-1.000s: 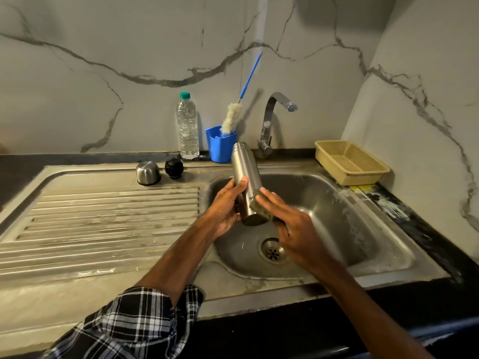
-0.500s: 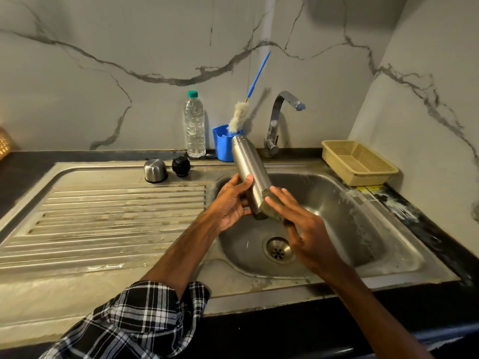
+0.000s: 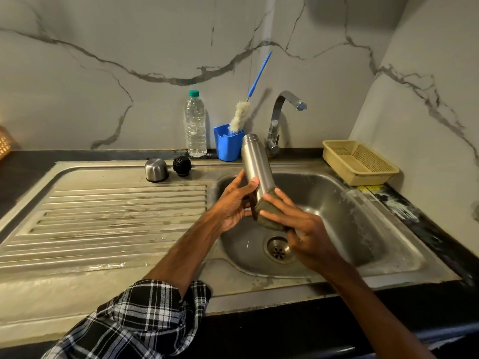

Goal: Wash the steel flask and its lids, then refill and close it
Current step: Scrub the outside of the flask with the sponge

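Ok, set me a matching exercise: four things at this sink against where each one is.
1 steel flask
2 steel cap
3 bottle brush
4 yellow basket

A in the blue cup
B right of the tap
C held over the sink
D on the drainboard, beside the black stopper

Pairs: 1-C, 2-D, 3-A, 4-B

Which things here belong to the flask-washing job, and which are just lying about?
Job: steel flask, scrub pad, steel cap, black stopper, bottle brush, tap, sink, water bottle (likely refill).
Lying about: beige basket, blue cup (only holds the brush).
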Tool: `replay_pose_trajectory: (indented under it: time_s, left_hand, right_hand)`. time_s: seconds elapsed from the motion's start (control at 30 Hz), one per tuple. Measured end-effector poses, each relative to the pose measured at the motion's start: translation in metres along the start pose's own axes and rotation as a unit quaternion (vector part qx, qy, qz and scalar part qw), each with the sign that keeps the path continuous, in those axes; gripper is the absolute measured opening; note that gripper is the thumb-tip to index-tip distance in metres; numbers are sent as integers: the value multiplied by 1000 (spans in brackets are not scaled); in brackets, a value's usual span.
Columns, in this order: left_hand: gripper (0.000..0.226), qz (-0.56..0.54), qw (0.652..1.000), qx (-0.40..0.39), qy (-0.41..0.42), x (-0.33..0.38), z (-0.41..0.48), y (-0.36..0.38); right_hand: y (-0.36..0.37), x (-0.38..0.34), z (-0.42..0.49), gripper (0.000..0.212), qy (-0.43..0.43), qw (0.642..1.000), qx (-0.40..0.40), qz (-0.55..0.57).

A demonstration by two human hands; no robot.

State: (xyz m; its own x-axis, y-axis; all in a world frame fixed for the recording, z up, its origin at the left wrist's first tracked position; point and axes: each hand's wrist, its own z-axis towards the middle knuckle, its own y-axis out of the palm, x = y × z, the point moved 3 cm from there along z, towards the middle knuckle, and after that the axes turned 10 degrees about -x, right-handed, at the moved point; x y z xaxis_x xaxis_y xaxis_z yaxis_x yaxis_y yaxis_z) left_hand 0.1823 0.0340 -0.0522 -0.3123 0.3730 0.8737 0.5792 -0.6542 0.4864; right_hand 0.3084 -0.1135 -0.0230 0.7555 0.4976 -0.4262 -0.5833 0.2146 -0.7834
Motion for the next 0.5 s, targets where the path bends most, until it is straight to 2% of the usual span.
replay_pose_trajectory:
  time_s: [0.1,0.27,0.3,0.43,0.5]
  left_hand:
    - [76,-7,1000,3,0,0,0,2]
    - [65,-17,1000,12,3,-1,1,-1]
    - [65,-20,1000,14,4,0,1,-1]
    - [72,-16,1000,6,-1,1,0,3]
    - [71,-5,1000,5,-5,-1,0,2]
  right_hand:
    - [-7,7,4,68,80,993,73,36]
    - [3,-6,-7,66,-43,999,-2,10]
    - [0,-3,-7,64,-37,999,13,13]
    - [-10,12,-2,64,74,991,105,44]
    - [-5,2,-2,63,32,997,77,1]
